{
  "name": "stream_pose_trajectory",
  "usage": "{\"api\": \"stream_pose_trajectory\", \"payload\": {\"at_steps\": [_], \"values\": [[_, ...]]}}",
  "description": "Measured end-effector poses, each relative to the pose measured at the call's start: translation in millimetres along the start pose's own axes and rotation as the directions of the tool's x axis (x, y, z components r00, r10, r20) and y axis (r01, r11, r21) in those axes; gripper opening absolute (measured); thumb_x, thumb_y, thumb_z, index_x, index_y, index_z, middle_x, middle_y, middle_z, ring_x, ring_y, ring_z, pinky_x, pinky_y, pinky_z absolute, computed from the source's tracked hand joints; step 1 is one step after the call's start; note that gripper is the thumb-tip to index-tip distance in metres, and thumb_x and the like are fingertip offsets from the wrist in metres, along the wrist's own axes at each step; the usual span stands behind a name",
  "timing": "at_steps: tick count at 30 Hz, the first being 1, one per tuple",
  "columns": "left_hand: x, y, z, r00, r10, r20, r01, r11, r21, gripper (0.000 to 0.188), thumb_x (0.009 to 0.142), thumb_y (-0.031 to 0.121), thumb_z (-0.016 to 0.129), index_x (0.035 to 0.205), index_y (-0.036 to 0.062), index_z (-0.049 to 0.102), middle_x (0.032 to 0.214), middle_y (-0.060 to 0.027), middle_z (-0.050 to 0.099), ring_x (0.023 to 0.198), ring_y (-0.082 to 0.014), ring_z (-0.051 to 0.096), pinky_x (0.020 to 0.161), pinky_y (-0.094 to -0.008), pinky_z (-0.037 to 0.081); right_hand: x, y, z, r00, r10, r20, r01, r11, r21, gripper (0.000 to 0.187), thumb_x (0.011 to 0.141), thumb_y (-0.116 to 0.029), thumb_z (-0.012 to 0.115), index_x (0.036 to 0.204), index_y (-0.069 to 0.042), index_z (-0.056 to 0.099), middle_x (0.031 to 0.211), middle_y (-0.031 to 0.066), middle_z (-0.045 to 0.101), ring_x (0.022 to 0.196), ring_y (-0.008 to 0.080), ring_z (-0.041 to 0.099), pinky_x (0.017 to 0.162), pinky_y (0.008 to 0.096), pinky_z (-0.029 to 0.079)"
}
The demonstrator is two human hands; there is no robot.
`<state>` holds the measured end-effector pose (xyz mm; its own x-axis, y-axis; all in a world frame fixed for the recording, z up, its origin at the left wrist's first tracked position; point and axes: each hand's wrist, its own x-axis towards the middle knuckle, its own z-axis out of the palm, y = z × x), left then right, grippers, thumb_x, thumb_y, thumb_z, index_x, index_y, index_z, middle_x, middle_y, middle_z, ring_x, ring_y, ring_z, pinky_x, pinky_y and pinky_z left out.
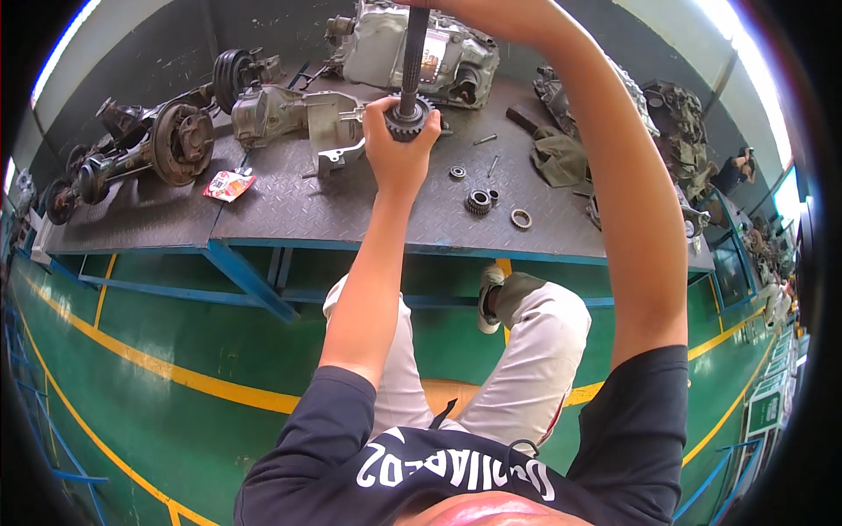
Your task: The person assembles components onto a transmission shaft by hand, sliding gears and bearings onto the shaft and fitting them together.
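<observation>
A dark splined shaft (413,61) stands roughly upright over the bench, passing down into a toothed gear (410,123). Wrapped around that gear from the near side is my left hand (399,153), thumb on its right and fingers on its left. My right hand (456,7) reaches across at the top edge of the head view and closes over the shaft's upper end; most of its fingers are cut off. On the bench to the right lie a small bearing (458,173), a gear (478,202), a small sleeve (494,195) and a ring (521,218).
The metal-topped bench (298,215) carries a large gearbox housing (368,53), another casing (272,118) and an axle with a brake drum (182,145). A red-and-white packet (229,184), a cloth (561,158) and two thin pins lie there too. Blue bench legs (250,276) stand below.
</observation>
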<state>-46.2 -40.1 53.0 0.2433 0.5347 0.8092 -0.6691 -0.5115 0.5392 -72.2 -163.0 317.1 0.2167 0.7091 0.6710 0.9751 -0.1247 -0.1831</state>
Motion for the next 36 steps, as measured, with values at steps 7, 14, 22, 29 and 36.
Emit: {"api": "stream_pose_trajectory", "payload": {"at_steps": [7,14,22,29,36], "values": [[-1.2,-4.3,-6.8,0.999,-0.032,0.033,0.033,0.999,-0.012,0.057,0.086,0.022,0.091,0.125,0.0053,0.054,0.106,-0.0087,0.065,0.094,-0.0176,0.064,0.088,-0.0345,0.054,15.1,-8.4,-16.8,0.904,0.141,0.405,-0.127,0.990,-0.062,0.082,0.086,-0.027,0.087,0.155,0.001,0.053,0.144,0.0205,0.068,0.133,0.0294,0.065,0.115,0.0403,0.050],[0.7,11.3,-5.3,0.985,-0.158,0.064,0.165,0.977,-0.137,0.087,0.084,0.028,0.093,0.145,0.0039,0.036,0.121,-0.0162,0.060,0.101,-0.0221,0.067,0.091,-0.0368,0.055,-20.7,8.1,-1.8,0.974,0.083,0.211,-0.096,0.994,0.053,0.080,0.095,-0.018,0.081,0.163,-0.007,0.042,0.149,0.0180,0.063,0.133,0.0303,0.065,0.111,0.0436,0.056],[2.5,10.7,-10.3,0.985,-0.150,0.087,0.160,0.978,-0.133,0.084,0.082,0.033,0.095,0.140,0.0033,0.042,0.123,-0.0159,0.059,0.109,-0.0245,0.064,0.097,-0.0387,0.053,-69.0,61.8,77.4,0.990,0.132,-0.054,-0.111,0.949,0.295,0.050,0.103,-0.017,0.075,0.145,0.003,0.058,0.118,0.0145,0.075,0.103,0.0181,0.074,0.088,0.0334,0.061],[2.5,7.8,-5.2,0.980,-0.070,0.188,0.094,0.988,-0.122,0.078,0.082,0.030,0.096,0.136,0.0035,0.045,0.124,-0.0164,0.060,0.111,-0.0261,0.062,0.099,-0.0393,0.051,-105.8,75.6,133.1,0.900,0.376,-0.218,-0.268,0.876,0.402,0.036,0.098,-0.014,0.080,0.132,-0.004,0.072,0.114,0.0086,0.079,0.102,0.0162,0.076,0.093,0.0316,0.060],[9.8,-5.9,2.6,0.938,0.088,0.336,-0.031,0.985,-0.171,0.059,0.100,0.009,0.077,0.146,0.0072,0.041,0.129,-0.0139,0.058,0.115,-0.0211,0.062,0.098,-0.0373,0.053,-111.7,90.2,145.7,0.763,0.352,-0.543,-0.202,0.927,0.317,0.040,0.092,-0.014,0.080,0.126,0.006,0.074,0.105,0.0233,0.081,0.097,0.0263,0.080,0.086,0.0364,0.061]]}}
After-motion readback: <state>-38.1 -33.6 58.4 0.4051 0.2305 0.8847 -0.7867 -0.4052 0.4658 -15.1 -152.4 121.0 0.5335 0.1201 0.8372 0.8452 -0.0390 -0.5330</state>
